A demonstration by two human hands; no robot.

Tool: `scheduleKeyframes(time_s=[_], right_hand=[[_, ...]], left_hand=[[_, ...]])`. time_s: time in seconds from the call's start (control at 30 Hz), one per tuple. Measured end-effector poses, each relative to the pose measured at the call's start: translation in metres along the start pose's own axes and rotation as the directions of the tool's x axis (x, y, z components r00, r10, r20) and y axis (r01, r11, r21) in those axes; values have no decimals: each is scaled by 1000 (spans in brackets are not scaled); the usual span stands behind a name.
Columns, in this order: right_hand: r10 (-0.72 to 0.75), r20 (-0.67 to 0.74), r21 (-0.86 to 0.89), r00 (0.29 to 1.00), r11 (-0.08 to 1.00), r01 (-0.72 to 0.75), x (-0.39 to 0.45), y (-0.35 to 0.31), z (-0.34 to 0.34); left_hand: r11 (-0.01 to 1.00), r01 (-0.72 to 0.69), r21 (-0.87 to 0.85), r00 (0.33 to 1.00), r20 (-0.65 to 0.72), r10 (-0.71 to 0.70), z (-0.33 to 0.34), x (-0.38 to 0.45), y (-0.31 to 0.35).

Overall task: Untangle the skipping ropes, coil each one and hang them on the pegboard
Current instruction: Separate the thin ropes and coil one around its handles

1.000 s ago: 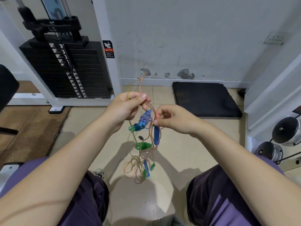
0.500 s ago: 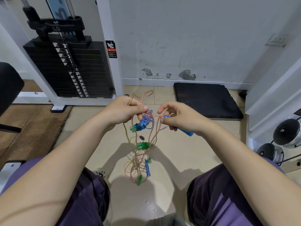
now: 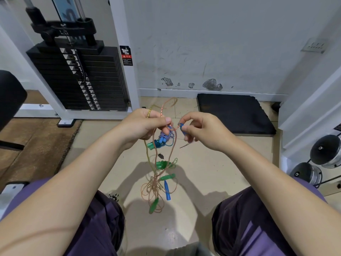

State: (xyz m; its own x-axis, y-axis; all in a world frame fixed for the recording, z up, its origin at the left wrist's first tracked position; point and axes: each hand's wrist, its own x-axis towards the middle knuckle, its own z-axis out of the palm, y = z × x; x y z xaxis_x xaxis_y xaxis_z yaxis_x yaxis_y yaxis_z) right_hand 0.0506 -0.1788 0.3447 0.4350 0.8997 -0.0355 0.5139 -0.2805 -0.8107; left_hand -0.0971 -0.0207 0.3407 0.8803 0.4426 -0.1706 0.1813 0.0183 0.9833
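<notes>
Untangling looks barely begun: the skipping ropes (image 3: 156, 174) hang as one knotted bunch above the floor (image 3: 212, 172), between the person's knees. The left hand (image 3: 145, 124) grips several cords at the top of that bunch; the right hand (image 3: 199, 130), just beside it, pinches a blue handle (image 3: 182, 128). Nothing is coiled yet (no pegboard shows anywhere). How many ropes there are, and which cord joins which handle, cannot be made out.

Warning sticker (image 3: 126, 55) on white frame post (image 3: 121, 52): text too small to read.
</notes>
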Motion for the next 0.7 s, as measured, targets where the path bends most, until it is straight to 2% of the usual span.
scheduleKeyframes(time_s=[0.13, 0.2, 0.33, 0.47, 0.6, 0.7], right_hand=[[-14, 121, 288, 993, 957, -22, 0, -5, 2], [-14, 165, 356, 986, 933, -46, -1, -5, 5], [19, 110, 367, 994, 928, -58, -1, -4, 7], [83, 11, 244, 997, 966, -83, 1, -4, 5], [48, -62, 50, 997, 998, -45, 1, -3, 5], [22, 68, 180, 997, 983, -34, -1, -6, 6]], left_hand=[[996, -67, -54, 998, 7, 68, 4, 1, -2], [996, -81, -34, 997, 0, 81, 5, 1, -3], [981, -97, 169, 984, -133, 120, 7, 0, -3], [925, -88, 371, 955, -232, 184, 3, 3, -6], [954, -124, 271, 977, -137, 166, 5, 0, -3], [971, -145, 193, 981, -98, 166, 10, -3, -1]])
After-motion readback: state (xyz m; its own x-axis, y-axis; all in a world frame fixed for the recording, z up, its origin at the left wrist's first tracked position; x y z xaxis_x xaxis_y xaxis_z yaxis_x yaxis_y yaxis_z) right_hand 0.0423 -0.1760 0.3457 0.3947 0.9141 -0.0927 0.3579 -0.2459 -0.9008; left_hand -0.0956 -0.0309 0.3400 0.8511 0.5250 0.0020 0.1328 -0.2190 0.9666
